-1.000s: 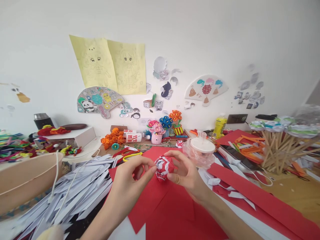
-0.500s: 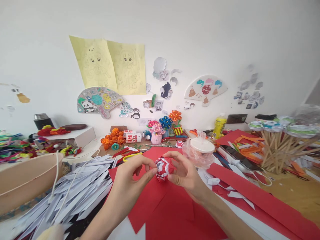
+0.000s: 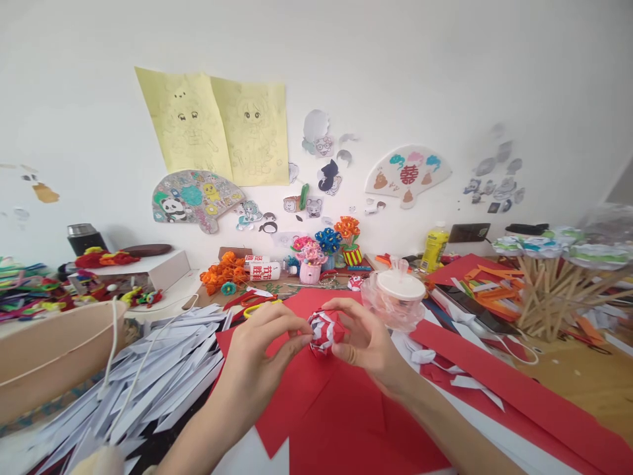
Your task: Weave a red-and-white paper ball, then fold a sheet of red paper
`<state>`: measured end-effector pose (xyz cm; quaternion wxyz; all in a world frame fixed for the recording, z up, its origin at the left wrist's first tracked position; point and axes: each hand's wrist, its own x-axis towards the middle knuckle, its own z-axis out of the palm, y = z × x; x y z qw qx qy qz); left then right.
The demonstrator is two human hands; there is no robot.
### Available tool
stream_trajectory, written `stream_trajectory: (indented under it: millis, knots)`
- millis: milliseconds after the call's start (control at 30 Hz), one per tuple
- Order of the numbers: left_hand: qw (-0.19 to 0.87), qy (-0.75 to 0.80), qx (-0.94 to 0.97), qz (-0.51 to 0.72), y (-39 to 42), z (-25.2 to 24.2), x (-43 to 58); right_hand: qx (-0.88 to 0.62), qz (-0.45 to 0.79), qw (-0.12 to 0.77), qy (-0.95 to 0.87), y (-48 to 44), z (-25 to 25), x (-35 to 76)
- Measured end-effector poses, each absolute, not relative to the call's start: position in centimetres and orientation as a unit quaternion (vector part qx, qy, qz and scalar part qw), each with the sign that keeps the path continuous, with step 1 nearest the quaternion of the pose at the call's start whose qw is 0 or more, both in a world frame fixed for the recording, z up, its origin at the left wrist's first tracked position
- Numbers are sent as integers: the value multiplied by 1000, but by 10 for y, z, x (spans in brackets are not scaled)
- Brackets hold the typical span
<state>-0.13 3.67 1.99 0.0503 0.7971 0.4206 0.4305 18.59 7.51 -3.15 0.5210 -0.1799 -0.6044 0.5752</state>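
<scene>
L hand (image 3: 262, 346) pinching L edge of red/wht folded-paper ball (image 3: 324, 334) | R hand (image 3: 370, 343) holding its R side | red paper (image 3: 341, 422) below | wht paper strips (image 3: 171, 369) to L

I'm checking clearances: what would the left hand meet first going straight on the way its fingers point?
The left hand would most likely meet the red-and-white ball, right at its fingertips.

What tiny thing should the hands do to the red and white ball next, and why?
Perhaps gently press the left side of the paper ball with the left hand: it touches there, and the right hand holds the other side.
</scene>
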Motion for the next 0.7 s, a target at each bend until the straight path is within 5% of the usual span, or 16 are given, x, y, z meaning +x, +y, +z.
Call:
stream_trajectory:
  millis: [700]
  knots:
    - [-10,439,817,373,31,20,6,-180,569,516,-614,77,-34,187]
